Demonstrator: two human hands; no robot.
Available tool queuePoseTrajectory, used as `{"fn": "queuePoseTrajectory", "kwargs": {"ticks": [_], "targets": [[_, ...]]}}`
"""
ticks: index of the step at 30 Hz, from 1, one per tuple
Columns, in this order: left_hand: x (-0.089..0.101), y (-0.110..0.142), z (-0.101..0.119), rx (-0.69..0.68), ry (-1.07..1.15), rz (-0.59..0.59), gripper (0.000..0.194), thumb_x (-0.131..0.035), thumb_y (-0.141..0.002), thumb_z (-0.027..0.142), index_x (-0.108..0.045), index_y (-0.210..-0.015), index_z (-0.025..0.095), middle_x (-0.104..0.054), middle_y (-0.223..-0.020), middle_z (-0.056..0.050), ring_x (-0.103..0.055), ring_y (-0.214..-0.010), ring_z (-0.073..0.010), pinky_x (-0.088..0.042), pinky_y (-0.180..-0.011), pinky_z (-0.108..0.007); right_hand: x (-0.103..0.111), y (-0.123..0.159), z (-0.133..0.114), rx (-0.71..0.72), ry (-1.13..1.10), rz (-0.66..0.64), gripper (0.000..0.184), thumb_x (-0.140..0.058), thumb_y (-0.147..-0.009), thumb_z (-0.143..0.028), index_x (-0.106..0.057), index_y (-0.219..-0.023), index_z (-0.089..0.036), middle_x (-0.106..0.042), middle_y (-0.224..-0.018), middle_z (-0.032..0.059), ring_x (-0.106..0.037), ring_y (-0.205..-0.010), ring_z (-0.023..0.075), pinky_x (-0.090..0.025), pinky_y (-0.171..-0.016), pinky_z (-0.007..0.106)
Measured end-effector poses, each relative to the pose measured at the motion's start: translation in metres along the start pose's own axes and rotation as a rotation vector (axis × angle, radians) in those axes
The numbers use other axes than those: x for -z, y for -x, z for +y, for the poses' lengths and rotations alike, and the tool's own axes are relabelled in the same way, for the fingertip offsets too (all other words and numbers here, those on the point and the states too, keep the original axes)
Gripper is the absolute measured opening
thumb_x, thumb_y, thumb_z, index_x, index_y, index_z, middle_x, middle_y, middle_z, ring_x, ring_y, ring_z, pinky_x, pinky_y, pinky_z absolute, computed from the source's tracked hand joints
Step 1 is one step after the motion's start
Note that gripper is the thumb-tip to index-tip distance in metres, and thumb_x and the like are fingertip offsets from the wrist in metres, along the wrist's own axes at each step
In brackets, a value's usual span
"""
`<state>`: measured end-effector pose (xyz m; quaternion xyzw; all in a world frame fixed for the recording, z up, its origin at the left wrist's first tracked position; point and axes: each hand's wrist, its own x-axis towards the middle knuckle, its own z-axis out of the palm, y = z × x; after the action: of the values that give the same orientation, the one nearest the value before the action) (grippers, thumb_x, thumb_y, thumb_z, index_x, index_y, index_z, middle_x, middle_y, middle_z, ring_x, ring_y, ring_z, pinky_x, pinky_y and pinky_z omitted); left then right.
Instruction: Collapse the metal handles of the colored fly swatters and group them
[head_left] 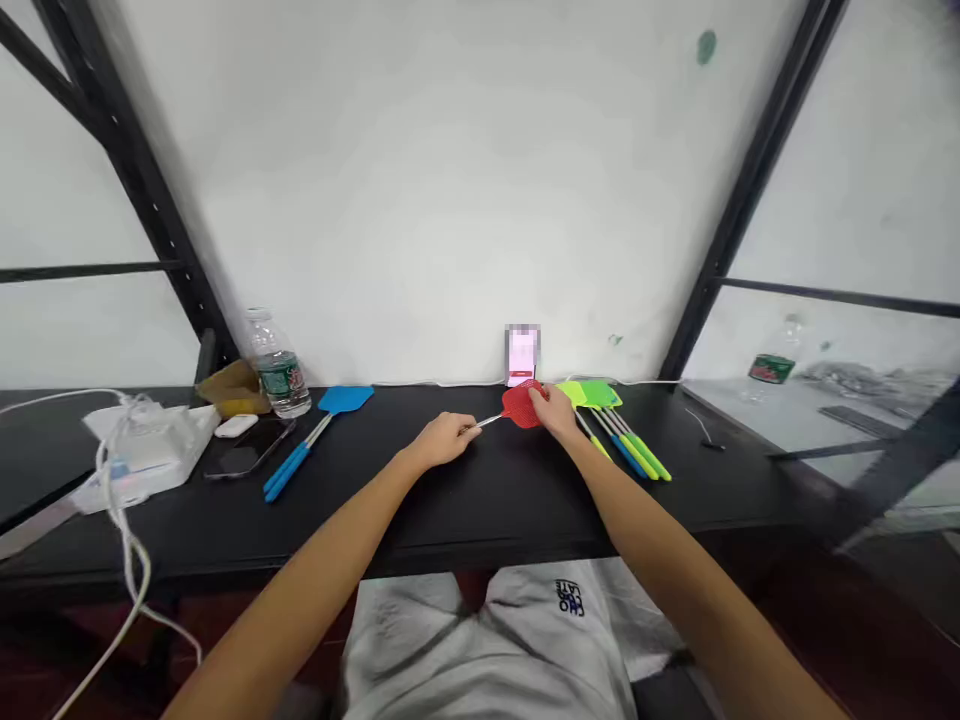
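Note:
A red fly swatter is held level over the black tabletop between my two hands. My left hand is closed round its thin metal shaft, hiding the grip end. The fingers of my right hand pinch the right edge of the red mesh head. Just right of that hand lie several green, yellow and blue-handled fly swatters, side by side, their heads partly overlapping. To the left, blue fly swatters lie stacked with their handles toward me.
A phone leans on the wall behind my hands. At left are a water bottle, a dark phone, a white case, a white box with cables, and a brown container. A short cable lies right.

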<state>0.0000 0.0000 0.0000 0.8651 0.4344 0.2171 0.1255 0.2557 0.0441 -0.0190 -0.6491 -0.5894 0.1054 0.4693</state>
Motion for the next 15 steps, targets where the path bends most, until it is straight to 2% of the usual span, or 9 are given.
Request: {"fn": "queuePoseTrajectory", "kwargs": {"ticks": [10,15], "targets": [[0.002,0.003,0.004,0.021,-0.029,0.022,0.031,-0.045,-0.091,0.041,-0.064,-0.079,0.020,-0.060,-0.068,-0.001,-0.050,-0.062,-0.0134,-0.029,-0.056,-0.024,0.001,0.004,-0.005,0.019,-0.063,-0.021,0.029,-0.054,-0.082,-0.047,-0.051,-0.071,-0.020,-0.061,-0.072,0.0010,-0.052,-0.065,0.0155,-0.033,-0.059,0.026],[0.001,0.003,0.006,0.044,-0.041,0.023,0.031,-0.045,-0.092,0.042,-0.064,-0.080,0.020,-0.061,-0.069,-0.001,-0.052,-0.063,-0.0144,-0.030,-0.058,-0.024,0.005,0.004,-0.012,0.000,-0.154,0.056,0.031,-0.059,-0.078,-0.045,-0.048,-0.064,-0.021,-0.055,-0.063,-0.0005,-0.047,-0.060,0.0140,-0.032,-0.055,0.026]]}}
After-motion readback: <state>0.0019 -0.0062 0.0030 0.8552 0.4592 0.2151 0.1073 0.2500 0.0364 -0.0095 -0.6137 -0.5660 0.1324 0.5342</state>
